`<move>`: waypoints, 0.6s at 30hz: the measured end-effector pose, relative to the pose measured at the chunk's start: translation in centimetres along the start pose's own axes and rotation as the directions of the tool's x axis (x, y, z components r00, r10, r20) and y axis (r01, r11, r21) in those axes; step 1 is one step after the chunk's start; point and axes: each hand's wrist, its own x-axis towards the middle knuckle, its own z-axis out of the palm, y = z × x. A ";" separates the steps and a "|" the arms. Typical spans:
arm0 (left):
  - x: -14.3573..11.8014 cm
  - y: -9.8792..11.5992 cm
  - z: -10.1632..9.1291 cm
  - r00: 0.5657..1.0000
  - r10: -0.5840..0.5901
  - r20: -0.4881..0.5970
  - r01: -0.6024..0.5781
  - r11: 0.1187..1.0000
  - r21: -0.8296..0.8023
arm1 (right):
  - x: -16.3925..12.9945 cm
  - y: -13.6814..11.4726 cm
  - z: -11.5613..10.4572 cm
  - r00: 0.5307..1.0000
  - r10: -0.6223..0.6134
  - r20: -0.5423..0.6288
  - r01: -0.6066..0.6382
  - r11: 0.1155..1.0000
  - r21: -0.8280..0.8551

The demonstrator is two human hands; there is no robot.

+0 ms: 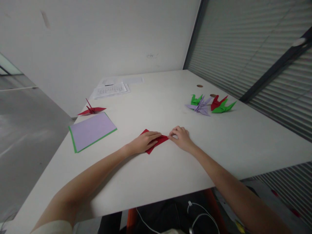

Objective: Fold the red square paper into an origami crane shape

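A partly folded piece of red origami paper (pixel 161 140) lies on the table in front of me, its narrow point facing right. My left hand (pixel 146 141) rests flat over its wider left part, fingers stretched out and pressing it down. With thumb and forefinger, my right hand (pixel 180 137) pinches the paper's right tip; the other fingers are curled. Part of the folded paper is hidden beneath the left hand.
To the left are a stack of lilac and green paper sheets (pixel 94 130) and a red paper crane (pixel 91 110). Several folded cranes, including a lilac crane (pixel 201 106) and a green crane (pixel 223 107), stand at right. Printed pages (pixel 110 90) lie by the wall.
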 end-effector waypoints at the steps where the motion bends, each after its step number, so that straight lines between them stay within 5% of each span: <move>1: 0.0 -0.1 0.1 1.000 -0.024 -0.020 0.024 1.000 -0.004 | 0.0 0.0 0.0 1.000 -0.008 -0.010 0.009 1.000 0.014; 9: -0.1 -0.2 0.8 0.994 -0.093 -0.063 0.093 0.996 0.009 | 0.2 1.5 -1.1 0.996 -0.076 0.036 0.054 0.910 0.410; 18: 0.0 -0.8 0.8 0.998 -0.019 -0.067 0.021 0.999 0.033 | 0.5 0.9 -1.4 0.996 -0.054 0.072 0.031 0.956 0.292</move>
